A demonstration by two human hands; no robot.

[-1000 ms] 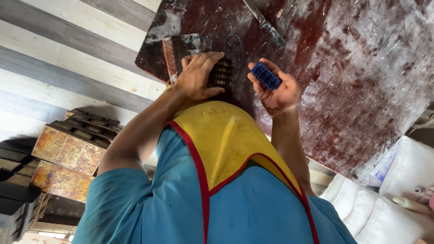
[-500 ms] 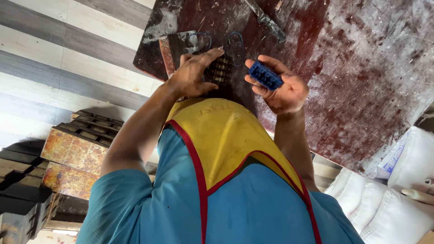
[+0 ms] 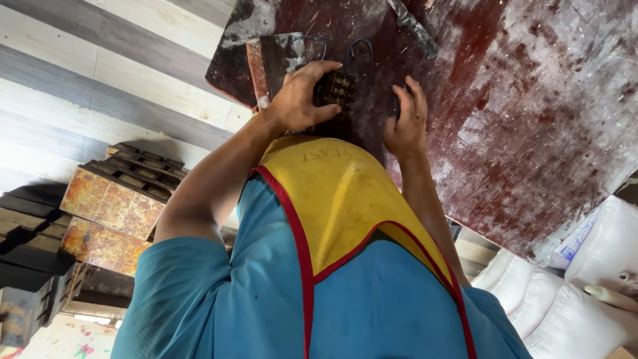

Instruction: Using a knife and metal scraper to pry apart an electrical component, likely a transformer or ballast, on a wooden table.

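Gripping dark slotted block [image 3: 334, 88], left hand [image 3: 299, 100]

The bench [image 3: 531, 119], filling the upper right of the frame, looks like worn board: matt, rough, dark red with grey scuffs. The stacked blocks [image 3: 106, 199] at left look rusty and flaky. The white sacks [image 3: 585, 286] at lower right look woven, faintly shiny.
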